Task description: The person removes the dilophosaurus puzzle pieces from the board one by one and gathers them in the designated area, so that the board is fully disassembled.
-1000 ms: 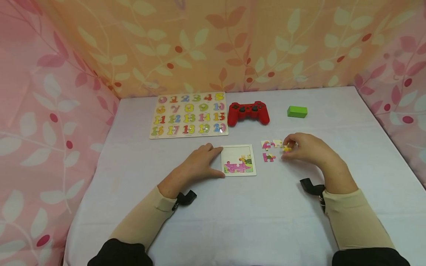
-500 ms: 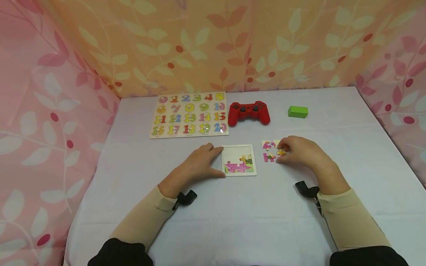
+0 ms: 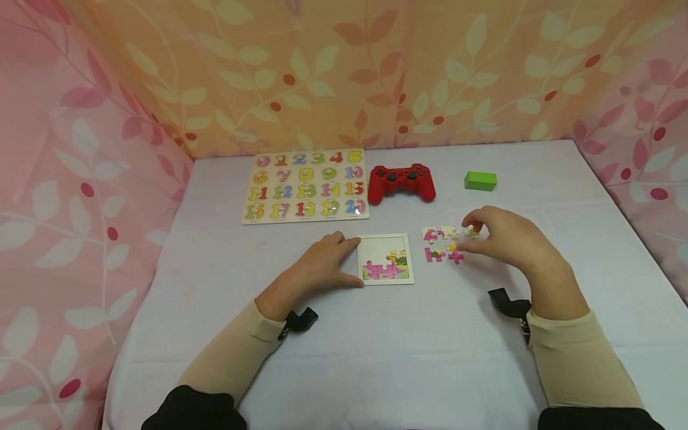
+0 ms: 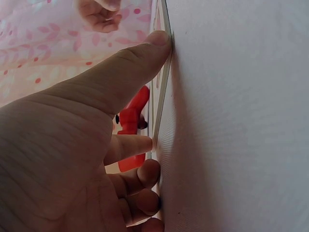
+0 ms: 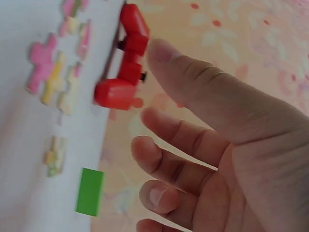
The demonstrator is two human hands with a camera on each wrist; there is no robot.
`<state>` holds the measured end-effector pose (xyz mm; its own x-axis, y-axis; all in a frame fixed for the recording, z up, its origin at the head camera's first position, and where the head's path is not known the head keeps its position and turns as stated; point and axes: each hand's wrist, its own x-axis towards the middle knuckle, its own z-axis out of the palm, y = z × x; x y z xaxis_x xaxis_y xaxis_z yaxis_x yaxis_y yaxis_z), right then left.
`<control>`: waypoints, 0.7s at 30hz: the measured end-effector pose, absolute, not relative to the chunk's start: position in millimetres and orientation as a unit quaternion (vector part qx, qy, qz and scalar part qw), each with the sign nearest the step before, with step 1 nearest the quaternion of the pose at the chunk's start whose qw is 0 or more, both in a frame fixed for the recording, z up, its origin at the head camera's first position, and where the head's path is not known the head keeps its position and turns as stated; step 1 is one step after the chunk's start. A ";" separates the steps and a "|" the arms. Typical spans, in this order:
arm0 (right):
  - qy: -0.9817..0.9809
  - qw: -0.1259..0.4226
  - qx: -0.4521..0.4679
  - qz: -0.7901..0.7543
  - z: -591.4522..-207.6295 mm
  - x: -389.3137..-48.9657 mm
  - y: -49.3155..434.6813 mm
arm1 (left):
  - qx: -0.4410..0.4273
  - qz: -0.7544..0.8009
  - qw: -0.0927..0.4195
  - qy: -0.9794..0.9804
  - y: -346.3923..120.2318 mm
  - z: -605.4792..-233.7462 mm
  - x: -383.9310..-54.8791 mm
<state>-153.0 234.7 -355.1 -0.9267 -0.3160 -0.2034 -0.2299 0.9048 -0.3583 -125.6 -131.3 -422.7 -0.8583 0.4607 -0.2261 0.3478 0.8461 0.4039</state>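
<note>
My left hand (image 3: 317, 266) holds the left side of a white square puzzle tray (image 3: 376, 242), thumb and index finger at its two left corners. In the left wrist view the thumb and index finger touch the tray's edge (image 4: 161, 92). Joined pink and green jigsaw pieces (image 3: 384, 272) fill the tray's lower right part. My right hand (image 3: 510, 239) hovers over loose jigsaw pieces with thumb and fingers apart, holding nothing. A pink and yellow piece (image 3: 455, 257) lies near its thumb; a pale piece (image 3: 471, 233), partly hidden, is below its fingers.
More loose pieces, one pink and green (image 3: 434, 255) and one pink and white (image 3: 430, 234), lie right of the tray. Behind stand a number board (image 3: 306, 185), a red game controller (image 3: 402, 182) and a green block (image 3: 481, 180). Patterned cloth rises along the table's back and sides.
My right hand moved left with a yellow jigsaw piece, let it go among the loose pieces, then drew back to the right and spread its fingers. The left hand and tray stayed still.
</note>
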 end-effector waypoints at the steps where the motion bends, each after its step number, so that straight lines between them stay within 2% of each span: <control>1: 0.968 0.123 -0.140 -0.167 -352.0 -152.0 235.9 | 0.214 0.178 0.160 0.947 -131.4 -422.4 -125.7; 6: 0.972 0.071 -0.143 -0.171 -338.2 -144.9 237.9 | 0.216 0.180 0.160 0.946 -131.8 -421.7 -125.6; 14: 0.965 -0.047 -0.178 -0.185 -326.2 -132.4 233.5 | 0.212 0.177 0.159 0.948 -131.7 -423.2 -125.5; 21: 0.957 -0.085 -0.199 -0.193 -317.3 -124.7 219.6 | 0.209 0.173 0.157 0.950 -131.6 -426.0 -126.2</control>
